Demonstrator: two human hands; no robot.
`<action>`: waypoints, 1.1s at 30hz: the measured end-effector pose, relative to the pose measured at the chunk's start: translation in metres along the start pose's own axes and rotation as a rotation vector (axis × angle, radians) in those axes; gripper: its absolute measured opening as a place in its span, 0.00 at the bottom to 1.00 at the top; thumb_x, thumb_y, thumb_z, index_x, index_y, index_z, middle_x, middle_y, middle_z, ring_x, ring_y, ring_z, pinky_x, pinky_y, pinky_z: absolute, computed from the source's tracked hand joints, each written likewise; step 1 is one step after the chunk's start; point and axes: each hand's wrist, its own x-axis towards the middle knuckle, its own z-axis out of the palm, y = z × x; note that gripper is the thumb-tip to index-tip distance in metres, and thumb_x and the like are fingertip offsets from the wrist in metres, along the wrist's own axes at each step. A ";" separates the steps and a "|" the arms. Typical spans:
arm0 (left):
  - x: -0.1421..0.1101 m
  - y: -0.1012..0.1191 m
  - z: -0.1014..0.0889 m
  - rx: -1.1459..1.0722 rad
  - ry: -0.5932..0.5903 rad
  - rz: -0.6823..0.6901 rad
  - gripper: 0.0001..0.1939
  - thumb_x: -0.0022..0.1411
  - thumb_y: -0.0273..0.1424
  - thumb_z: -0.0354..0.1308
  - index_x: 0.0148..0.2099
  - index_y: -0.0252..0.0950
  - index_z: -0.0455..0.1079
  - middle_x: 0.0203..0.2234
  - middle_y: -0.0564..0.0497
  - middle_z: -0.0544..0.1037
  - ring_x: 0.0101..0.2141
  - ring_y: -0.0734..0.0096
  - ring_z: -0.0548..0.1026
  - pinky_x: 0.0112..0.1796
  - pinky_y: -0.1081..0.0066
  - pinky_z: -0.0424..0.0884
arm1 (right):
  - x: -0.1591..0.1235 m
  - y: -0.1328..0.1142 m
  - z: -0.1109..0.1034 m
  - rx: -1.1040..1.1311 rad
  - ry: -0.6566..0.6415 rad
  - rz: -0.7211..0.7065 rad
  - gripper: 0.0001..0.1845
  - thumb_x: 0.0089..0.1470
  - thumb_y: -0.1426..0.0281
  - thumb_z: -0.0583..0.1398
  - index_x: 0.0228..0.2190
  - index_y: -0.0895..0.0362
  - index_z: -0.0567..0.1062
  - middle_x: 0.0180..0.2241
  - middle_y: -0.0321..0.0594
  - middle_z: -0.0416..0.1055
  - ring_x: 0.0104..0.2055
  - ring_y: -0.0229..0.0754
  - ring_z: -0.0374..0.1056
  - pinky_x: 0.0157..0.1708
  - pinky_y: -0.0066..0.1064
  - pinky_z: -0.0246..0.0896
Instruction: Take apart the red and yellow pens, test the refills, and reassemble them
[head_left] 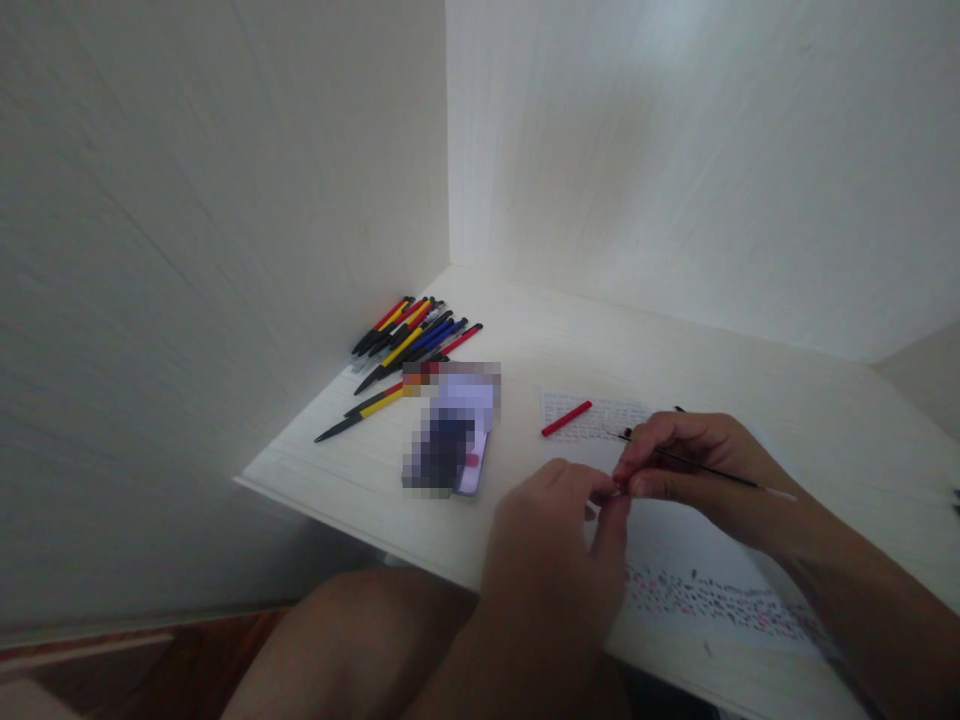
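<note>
My right hand (694, 455) holds a thin dark pen refill (712, 468), its pale end sticking out over the wrist. The fingertips of that hand meet those of my left hand (555, 530) in a pinch. Something small, partly reddish, sits between the fingertips, too covered to name. Just beyond the hands, a red pen barrel (567, 418) lies across a sheet of handwriting (559, 402). Beneath both hands is a white paper (667, 540), its near part covered in many small dark and red marks.
Several pens (412, 335) in red, yellow, blue and black lie in a heap by the left wall. A phone (469, 480), partly blurred out, rests between them and my left hand. White panels (600, 150) enclose the table (517, 330) at the back and left.
</note>
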 end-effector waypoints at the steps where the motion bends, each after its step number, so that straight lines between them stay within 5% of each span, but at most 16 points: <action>1: 0.000 0.000 0.000 0.002 -0.006 -0.003 0.05 0.62 0.29 0.57 0.38 0.38 0.74 0.32 0.52 0.78 0.31 0.66 0.75 0.27 0.70 0.70 | 0.000 0.000 0.000 0.001 0.007 -0.014 0.06 0.53 0.72 0.67 0.36 0.53 0.80 0.32 0.40 0.79 0.34 0.40 0.76 0.35 0.30 0.73; 7: -0.001 0.004 -0.003 -0.038 -0.051 -0.103 0.08 0.63 0.30 0.55 0.41 0.40 0.75 0.33 0.54 0.79 0.31 0.66 0.76 0.29 0.68 0.71 | 0.000 0.006 -0.003 0.075 0.074 -0.031 0.13 0.59 0.64 0.62 0.45 0.53 0.80 0.32 0.43 0.78 0.33 0.42 0.73 0.35 0.38 0.71; 13: -0.001 0.002 0.000 -0.041 -0.025 -0.123 0.07 0.62 0.32 0.56 0.39 0.40 0.76 0.30 0.53 0.80 0.29 0.65 0.76 0.30 0.66 0.70 | 0.000 0.006 -0.008 0.017 0.081 -0.029 0.16 0.58 0.56 0.61 0.36 0.55 0.81 0.32 0.43 0.72 0.32 0.41 0.67 0.32 0.35 0.66; 33: -0.001 0.003 -0.001 0.072 -0.093 -0.136 0.10 0.64 0.34 0.54 0.39 0.41 0.77 0.29 0.52 0.79 0.28 0.63 0.74 0.29 0.64 0.66 | 0.002 -0.005 0.002 -0.107 -0.031 -0.055 0.09 0.62 0.66 0.60 0.33 0.56 0.78 0.28 0.37 0.72 0.31 0.37 0.67 0.33 0.31 0.63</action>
